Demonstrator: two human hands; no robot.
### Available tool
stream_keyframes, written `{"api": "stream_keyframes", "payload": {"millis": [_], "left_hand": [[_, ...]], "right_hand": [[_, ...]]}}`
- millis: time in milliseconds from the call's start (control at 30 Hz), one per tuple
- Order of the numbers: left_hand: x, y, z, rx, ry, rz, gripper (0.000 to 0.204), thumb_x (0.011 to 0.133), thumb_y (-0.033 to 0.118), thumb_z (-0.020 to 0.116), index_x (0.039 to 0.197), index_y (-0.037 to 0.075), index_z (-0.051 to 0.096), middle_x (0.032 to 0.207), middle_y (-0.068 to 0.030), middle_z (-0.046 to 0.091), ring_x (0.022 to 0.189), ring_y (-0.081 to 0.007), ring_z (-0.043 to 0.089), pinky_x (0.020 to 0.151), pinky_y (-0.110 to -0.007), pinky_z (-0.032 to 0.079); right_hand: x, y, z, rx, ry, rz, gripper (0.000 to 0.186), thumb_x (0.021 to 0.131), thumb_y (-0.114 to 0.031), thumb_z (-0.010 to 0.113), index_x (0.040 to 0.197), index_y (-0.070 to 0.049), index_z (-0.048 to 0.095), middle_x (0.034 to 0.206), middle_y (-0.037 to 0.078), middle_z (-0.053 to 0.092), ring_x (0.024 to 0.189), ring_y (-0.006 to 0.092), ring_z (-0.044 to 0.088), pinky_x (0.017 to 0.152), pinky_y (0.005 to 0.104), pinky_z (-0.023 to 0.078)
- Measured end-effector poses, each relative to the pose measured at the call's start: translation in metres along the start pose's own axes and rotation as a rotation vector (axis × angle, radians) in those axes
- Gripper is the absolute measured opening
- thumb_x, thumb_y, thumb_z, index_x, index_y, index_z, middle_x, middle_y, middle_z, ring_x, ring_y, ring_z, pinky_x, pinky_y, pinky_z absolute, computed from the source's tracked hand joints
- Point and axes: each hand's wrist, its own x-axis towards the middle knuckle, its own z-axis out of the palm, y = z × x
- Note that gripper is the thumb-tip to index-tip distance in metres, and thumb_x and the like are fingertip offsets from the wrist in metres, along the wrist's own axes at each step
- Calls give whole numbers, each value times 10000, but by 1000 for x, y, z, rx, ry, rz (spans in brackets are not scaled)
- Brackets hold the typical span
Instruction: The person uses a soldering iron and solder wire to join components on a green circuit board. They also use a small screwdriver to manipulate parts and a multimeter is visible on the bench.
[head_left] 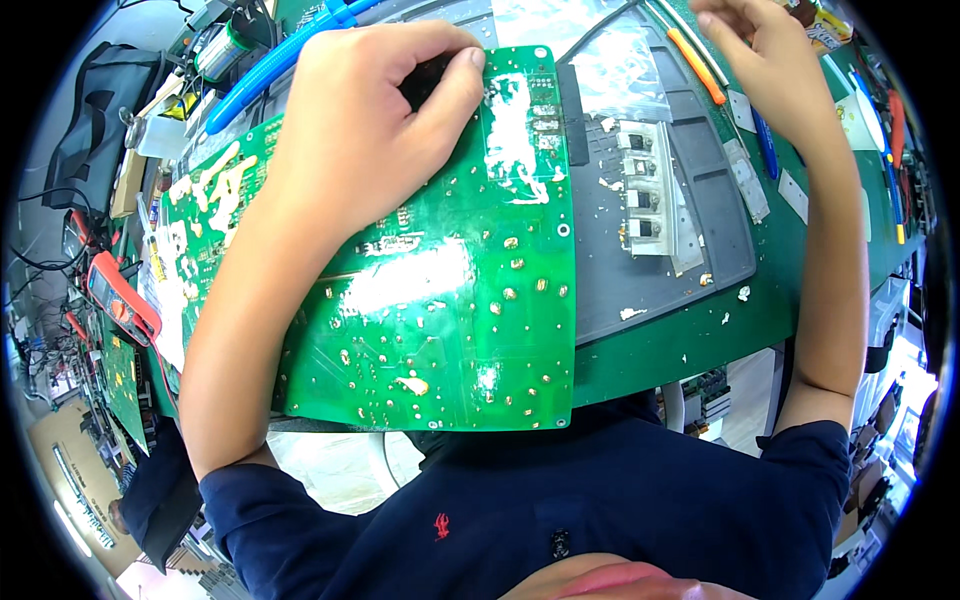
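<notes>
A large green circuit board [470, 330], solder side up, slants across the left and middle of the bench. Over it lies my left hand [390, 110], closed, with thumb and forefinger drawn together at the board's far edge and the other fingers hidden. White paste-like smears mark the board near that hand. My right hand [755, 50] is far off at the upper right, partly cut by the picture's edge. Its thumb and fingertips bend together; what they hold, if anything, cannot be made out. Nearest to it is an orange-handled screwdriver [697, 66].
Right of the board, a metal strip with several black components [645, 190] rests on a dark grey tray [640, 290] amid white crumbs. A clear plastic bag [625, 65] lies beyond. A blue pen-like tool [766, 148] is at right; a red multimeter [122, 298] and solder spool [222, 52] are at left.
</notes>
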Motion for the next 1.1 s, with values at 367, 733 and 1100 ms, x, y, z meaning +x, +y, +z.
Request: {"api": "stream_keyframes", "payload": {"millis": [367,733,1100], "left_hand": [[0,-8,9,2,-26,-25,209,963,161,678,1011,-30,747,787,-104,730,689,-132,664,684,-280,536],[-2,-13,15,-7,-93,-30,225,977,182,669,1007,-30,737,780,-111,715,672,-141,643,665,-288,523],[4,-13,16,-216,-40,5,170,891,97,652,885,-59,720,715,-229,670,631,-345,697,586,-362,521]], "right_hand": [[0,83,26,-164,-285,27,317,943,-239,725,1120,18,673,841,96,680,761,165,637,710,326,518],[6,13,5,51,-178,223,225,919,-154,723,819,38,666,599,32,608,528,86,561,484,273,423],[-5,83,-14,167,-186,83,239,935,-192,748,1065,3,702,848,35,653,714,93,576,636,259,453]]}}
